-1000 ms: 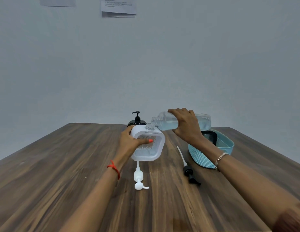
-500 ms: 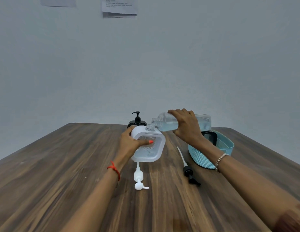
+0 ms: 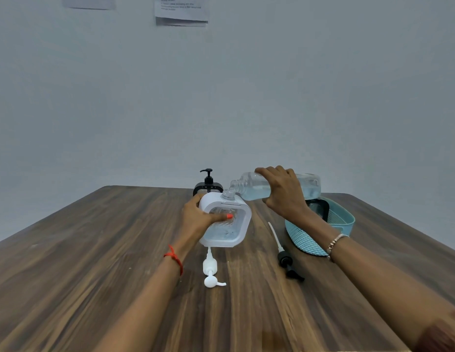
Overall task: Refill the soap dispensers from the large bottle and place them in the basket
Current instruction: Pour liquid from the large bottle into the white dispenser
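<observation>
My left hand point(image 3: 197, 217) grips a white square soap dispenser point(image 3: 238, 226) standing on the wooden table, thumb across its clear front. My right hand point(image 3: 285, 191) holds the large clear bottle point(image 3: 249, 186) tipped sideways, its mouth over the dispenser's open neck; pale liquid lies inside both. The dispenser's white pump point(image 3: 210, 271) lies on the table in front of it. A black pump point(image 3: 285, 259) with a long tube lies to the right. Behind the white dispenser stands a black dispenser point(image 3: 208, 184) with its pump on. A teal basket point(image 3: 335, 222) at the right holds a dark dispenser body point(image 3: 320, 208).
The wooden table point(image 3: 94, 262) stretches wide to the left and toward me. A plain grey wall with two paper sheets point(image 3: 182, 10) rises behind the far edge.
</observation>
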Demonstrator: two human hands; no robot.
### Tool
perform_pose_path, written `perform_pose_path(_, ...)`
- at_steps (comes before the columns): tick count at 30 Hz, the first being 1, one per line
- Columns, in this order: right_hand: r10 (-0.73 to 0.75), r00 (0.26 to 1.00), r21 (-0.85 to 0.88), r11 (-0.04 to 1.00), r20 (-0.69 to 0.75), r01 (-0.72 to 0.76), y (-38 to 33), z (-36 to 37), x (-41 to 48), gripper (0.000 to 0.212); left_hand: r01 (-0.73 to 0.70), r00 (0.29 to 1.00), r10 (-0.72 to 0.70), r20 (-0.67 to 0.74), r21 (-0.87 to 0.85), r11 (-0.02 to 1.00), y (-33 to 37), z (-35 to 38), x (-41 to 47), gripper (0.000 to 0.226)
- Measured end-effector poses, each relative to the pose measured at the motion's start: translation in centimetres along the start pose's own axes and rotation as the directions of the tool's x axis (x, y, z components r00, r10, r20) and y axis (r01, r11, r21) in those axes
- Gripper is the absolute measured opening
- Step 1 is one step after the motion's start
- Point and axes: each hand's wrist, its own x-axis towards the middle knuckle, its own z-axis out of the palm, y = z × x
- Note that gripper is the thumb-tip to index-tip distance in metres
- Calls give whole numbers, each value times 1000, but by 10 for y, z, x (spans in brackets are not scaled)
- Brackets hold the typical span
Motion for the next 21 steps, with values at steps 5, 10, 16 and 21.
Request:
perform_pose_path(5,2,1000,3,1000,4,-2,0,1,-1,62,-3,1000,3,2,7,1000,0,1,-1,48)
perform_pose_path(10,1,1000,8,1000,7,-1,0,1,-2,62,7,1000,-7,0,8,1000,-1,1,-1,50)
perform_pose_path(16,-2,1000,5,1000,0,2,0,0,-1,62,20,1000,-20,-11,-1,1000,-2,2,0,51)
perform_pose_path(21,-7,1000,5,1000,-1,7,0,-1,-1,62,16,1000,-16,-20,4,1000,-3,3,1,53)
